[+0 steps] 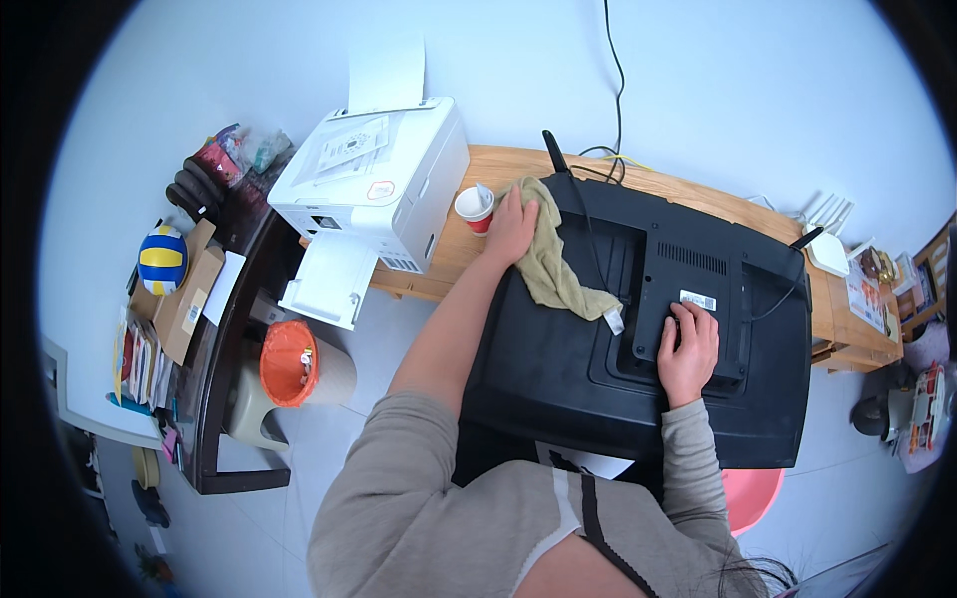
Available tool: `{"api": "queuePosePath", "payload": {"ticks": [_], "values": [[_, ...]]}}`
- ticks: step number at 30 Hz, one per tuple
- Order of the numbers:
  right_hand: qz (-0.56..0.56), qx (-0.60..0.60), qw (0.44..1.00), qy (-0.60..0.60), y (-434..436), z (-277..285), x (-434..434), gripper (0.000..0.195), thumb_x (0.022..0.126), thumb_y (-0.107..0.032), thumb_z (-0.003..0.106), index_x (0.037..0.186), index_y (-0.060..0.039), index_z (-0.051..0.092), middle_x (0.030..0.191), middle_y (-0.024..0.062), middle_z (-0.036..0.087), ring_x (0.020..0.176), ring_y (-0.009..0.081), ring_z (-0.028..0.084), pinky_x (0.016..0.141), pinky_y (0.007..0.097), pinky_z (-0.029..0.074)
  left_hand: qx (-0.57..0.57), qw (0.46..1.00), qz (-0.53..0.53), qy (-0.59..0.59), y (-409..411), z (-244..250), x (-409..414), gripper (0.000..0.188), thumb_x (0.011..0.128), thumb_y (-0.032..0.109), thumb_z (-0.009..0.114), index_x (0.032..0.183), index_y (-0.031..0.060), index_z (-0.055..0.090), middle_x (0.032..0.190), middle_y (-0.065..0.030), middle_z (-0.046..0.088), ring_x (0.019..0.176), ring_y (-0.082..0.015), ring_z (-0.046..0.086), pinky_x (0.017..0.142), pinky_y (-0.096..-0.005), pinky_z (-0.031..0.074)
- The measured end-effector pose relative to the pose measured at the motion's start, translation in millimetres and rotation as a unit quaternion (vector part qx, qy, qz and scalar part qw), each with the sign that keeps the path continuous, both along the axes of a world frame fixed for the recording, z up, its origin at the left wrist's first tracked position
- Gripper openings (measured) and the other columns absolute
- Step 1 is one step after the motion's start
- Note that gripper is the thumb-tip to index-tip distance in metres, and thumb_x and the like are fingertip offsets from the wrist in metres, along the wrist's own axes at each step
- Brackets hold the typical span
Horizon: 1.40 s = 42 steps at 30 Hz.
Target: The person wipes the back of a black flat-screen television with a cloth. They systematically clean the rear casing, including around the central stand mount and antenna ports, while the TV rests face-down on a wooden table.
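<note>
A flat-screen television (553,374) lies with its black back facing up across the wooden table, reaching out over my lap. At its far left corner, my left hand (512,228) is on a rumpled olive-green cloth (557,261), fingers over the fabric. The cloth trails across the back panel to a white tag. My right hand (689,359) rests on the raised housing (684,280), just below a white label (697,300), with nothing seen in its grasp. Black stand feet (554,152) stick up from the television's far edge, and a thin cable (587,224) runs over its back.
Left of the cloth stands a red-and-white paper cup (475,205), beside a white printer (374,172). An orange-lined bin (288,366) is on the floor. The dark desk (224,299) carries a volleyball (162,260) and cardboard. A white router (828,250) sits at the wooden table's right.
</note>
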State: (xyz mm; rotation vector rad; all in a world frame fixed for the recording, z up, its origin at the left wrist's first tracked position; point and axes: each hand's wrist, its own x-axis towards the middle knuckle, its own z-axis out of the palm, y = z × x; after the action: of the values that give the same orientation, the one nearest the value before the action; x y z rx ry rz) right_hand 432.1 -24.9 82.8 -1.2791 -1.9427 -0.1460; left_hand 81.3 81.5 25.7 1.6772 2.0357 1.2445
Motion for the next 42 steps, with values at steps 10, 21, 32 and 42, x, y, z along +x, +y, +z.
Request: {"api": "queuePosePath", "payload": {"ticks": [10, 21, 32, 42], "values": [[-0.002, 0.001, 1.000, -0.007, 0, 1, -3, 0.020, 0.091, -0.013, 0.067, 0.109, -0.0056, 0.071, 0.114, 0.0095, 0.065, 0.105, 0.0302, 0.060, 0.090, 0.0406, 0.048, -0.026, 0.996, -0.029, 0.085, -24, -13, -10, 0.077, 0.105, 0.046, 0.043, 0.153, -0.0105, 0.024, 0.152, -0.0340, 0.037, 0.143, -0.0485, 0.034, 0.123, -0.0498, 0.021], [-0.008, 0.004, 1.000, -0.020, -1, 2, -3, 0.019, 0.092, -0.013, 0.067, 0.109, -0.0062, 0.071, 0.114, 0.0090, 0.065, 0.106, 0.0300, 0.061, 0.090, 0.0402, 0.049, -0.024, 0.999, -0.034, -0.001, 0, -8, -13, 0.081, 0.102, 0.048, 0.046, 0.155, -0.0080, 0.021, 0.155, -0.0291, 0.035, 0.142, -0.0469, 0.034, 0.122, -0.0481, 0.023], [-0.009, 0.008, 1.000, -0.020, -1, -1, -3, 0.019, 0.092, -0.013, 0.067, 0.109, -0.0066, 0.071, 0.115, 0.0088, 0.066, 0.107, 0.0300, 0.061, 0.091, 0.0405, 0.049, -0.025, 0.994, -0.073, 0.075, -85, -11, 17, 0.074, 0.102, 0.039, 0.050, 0.151, -0.0128, 0.028, 0.150, -0.0317, 0.040, 0.141, -0.0444, 0.037, 0.120, -0.0497, 0.026], [-0.008, 0.000, 1.000, -0.024, 0, -2, -3, 0.020, 0.092, -0.014, 0.066, 0.110, -0.0068, 0.071, 0.116, 0.0090, 0.066, 0.108, 0.0305, 0.061, 0.092, 0.0412, 0.049, 0.120, 0.990, 0.029, -0.061, -111, -18, 15, 0.038, 0.100, 0.024, 0.060, 0.132, 0.0045, 0.057, 0.119, -0.0185, 0.052, 0.114, -0.0331, 0.053, 0.106, -0.0426, 0.042]]}}
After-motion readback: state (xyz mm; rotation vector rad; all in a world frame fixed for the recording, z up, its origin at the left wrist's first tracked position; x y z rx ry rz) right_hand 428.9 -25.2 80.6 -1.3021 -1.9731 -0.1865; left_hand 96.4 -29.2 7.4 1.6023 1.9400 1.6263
